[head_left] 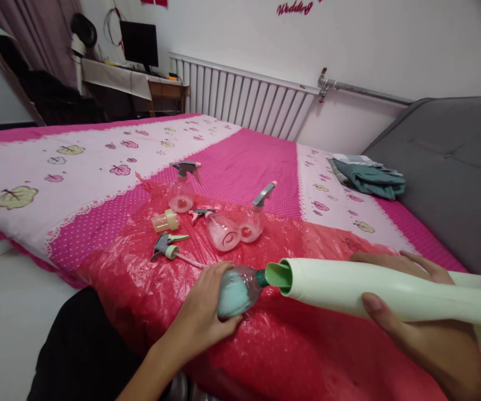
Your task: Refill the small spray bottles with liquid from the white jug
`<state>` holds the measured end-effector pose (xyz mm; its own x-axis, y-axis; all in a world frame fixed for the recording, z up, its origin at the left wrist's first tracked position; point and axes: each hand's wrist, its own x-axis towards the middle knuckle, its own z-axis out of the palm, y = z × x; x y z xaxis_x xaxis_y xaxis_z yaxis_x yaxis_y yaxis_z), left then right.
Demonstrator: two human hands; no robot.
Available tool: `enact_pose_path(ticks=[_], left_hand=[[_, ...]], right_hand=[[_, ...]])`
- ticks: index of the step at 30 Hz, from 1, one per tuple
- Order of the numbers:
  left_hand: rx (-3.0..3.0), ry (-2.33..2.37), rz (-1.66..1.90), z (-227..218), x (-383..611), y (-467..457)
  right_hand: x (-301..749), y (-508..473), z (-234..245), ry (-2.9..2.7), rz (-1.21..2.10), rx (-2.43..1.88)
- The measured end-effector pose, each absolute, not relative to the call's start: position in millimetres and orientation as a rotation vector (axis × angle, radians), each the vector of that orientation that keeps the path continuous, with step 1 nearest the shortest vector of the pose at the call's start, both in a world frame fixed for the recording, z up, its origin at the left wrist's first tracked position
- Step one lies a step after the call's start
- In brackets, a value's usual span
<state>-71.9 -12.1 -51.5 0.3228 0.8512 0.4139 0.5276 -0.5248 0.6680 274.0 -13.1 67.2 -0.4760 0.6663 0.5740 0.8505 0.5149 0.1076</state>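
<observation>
My left hand [207,309] is wrapped round a small clear bottle [237,292] with pale blue-white contents and a green neck. The bottle is tilted, its neck towards the right. In my right hand [424,323] is a large pale green bottle [349,284], held almost level. Its green pouring spout [279,274] meets the neck of the clear bottle; whether liquid flows cannot be seen. Left of the clear bottle lies a grey and green spray trigger [166,246] with a thin tube. Beside that rests a pale yellow cap [166,221].
A red plastic sheet [127,278] covers the near part of the bed [265,150]. On it are three clear pinkish spray bottles [181,195], one leaning over. Folded clothes [369,177] lie by the grey headboard [453,156]. A desk with a monitor [139,44] stands behind.
</observation>
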Motion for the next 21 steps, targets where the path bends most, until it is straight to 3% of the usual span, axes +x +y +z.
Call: enact_pose_path(ticks=[21], left_hand=[[2.162,1.221,1.084,-51.9,-71.4,-11.7]], right_hand=[[277.6,-12.1,67.5,-2.316,-0.567,-1.230]])
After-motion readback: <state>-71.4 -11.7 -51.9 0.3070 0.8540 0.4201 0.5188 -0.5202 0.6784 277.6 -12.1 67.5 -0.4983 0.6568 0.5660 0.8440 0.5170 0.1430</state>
